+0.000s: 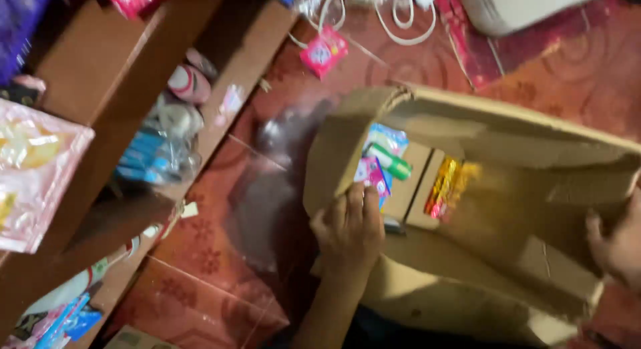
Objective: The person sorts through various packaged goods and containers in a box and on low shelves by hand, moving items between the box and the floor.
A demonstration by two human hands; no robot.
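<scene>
On the red patterned floor beside a wooden shelf, the open cardboard box lies tipped, the left hand gripping its near flap and the right hand clasping its far edge, small packets inside.

Two hands: the left hand grips one wall of the cardboard box, the right hand its other side. One cardboard box. Inside it, one green tube, one pink packet, one pale blue packet and one gold-and-red wrapper. One pink sachet on the floor. One wooden shelf unit
</scene>
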